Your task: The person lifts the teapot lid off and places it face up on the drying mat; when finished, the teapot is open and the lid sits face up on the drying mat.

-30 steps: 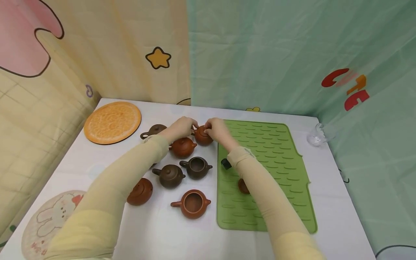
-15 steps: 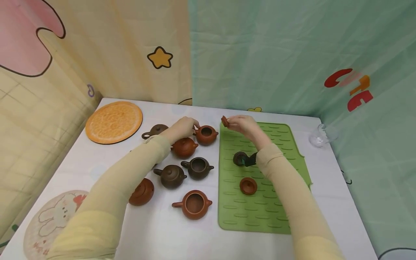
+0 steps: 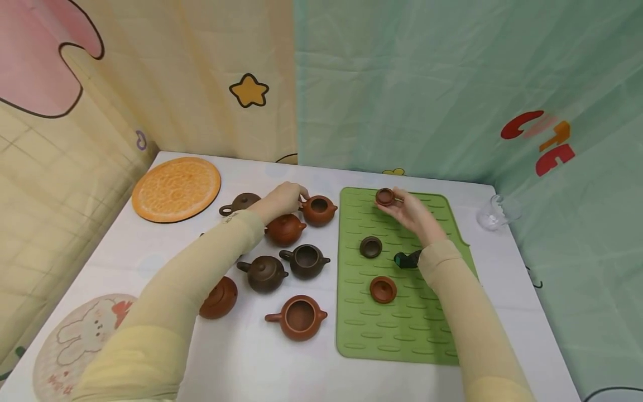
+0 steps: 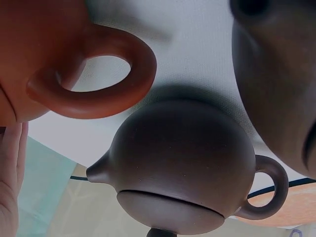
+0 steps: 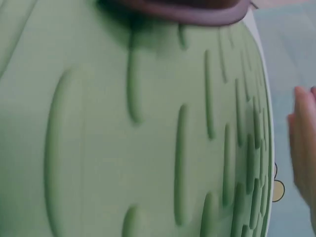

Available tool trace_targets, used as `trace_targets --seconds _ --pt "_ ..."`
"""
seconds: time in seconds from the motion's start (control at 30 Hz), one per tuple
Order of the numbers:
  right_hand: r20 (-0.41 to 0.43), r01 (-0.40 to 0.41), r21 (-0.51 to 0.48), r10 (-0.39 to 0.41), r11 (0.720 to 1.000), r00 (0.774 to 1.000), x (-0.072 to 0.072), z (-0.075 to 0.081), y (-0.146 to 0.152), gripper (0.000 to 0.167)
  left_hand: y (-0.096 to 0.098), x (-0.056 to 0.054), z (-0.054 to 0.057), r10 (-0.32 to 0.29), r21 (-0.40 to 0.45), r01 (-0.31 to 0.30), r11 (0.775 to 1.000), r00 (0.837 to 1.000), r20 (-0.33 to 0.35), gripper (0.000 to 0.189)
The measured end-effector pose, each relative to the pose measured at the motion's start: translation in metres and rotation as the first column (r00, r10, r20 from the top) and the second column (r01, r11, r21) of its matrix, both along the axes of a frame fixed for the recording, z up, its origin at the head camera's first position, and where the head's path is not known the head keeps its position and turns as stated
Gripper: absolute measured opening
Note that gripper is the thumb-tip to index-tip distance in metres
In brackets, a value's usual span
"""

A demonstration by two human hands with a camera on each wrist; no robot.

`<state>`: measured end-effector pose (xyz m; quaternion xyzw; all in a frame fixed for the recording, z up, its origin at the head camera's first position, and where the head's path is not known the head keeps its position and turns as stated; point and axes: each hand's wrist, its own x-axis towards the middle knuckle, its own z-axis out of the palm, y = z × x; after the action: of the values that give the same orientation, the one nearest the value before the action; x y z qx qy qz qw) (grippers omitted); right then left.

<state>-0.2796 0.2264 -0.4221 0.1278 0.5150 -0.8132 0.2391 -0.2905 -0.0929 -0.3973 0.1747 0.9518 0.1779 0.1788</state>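
Your right hand [image 3: 412,215] pinches a small red lid [image 3: 385,196] over the far part of the green mat [image 3: 354,335]; a loose edge grip could let it slip and chip. Your left hand [image 3: 282,200] grips the open red teapot [image 3: 320,214] just left of the mat; drawing that hand nearward might knock the lidded red teapot [image 3: 284,230] beside it.
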Motion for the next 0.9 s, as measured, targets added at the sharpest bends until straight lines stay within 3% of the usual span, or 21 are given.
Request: trace_targets --seconds 0.1,0.23,0.33,0.4,0.63,0.9 --pt "-0.049 -0.036 0.202 0.047 0.979 0.998 0.000 -0.007 0.000 0.056 -0.001 0.000 0.000 0.013 0.009 -0.013 1.000 1.000 0.008 0.037" --pt "-0.080 -0.074 0.480 0.128 0.874 0.989 0.003 -0.012 0.000 0.056 -0.002 0.001 0.000 0.019 0.009 -0.019 1.000 1.000 0.011 0.037" --pt "-0.083 -0.072 0.598 0.151 0.798 0.985 0.005 -0.014 0.001 0.056 -0.002 0.001 0.000 0.014 0.010 -0.014 1.000 1.000 0.006 0.037" --pt "-0.081 -0.062 0.629 0.144 0.775 0.986 0.007 -0.014 0.001 0.056 -0.001 0.001 0.001 0.011 0.008 -0.011 1.000 1.000 0.002 0.037" --pt "-0.068 -0.028 0.688 0.102 0.725 0.992 0.008 -0.017 -0.004 0.052 -0.002 0.000 0.000 0.018 -0.001 -0.018 1.000 1.000 0.012 0.038" --pt "-0.099 -0.001 0.689 0.096 0.725 0.990 0.009 -0.020 -0.007 0.048 -0.003 -0.001 -0.002 0.017 0.011 -0.017 1.000 1.000 0.020 0.040"
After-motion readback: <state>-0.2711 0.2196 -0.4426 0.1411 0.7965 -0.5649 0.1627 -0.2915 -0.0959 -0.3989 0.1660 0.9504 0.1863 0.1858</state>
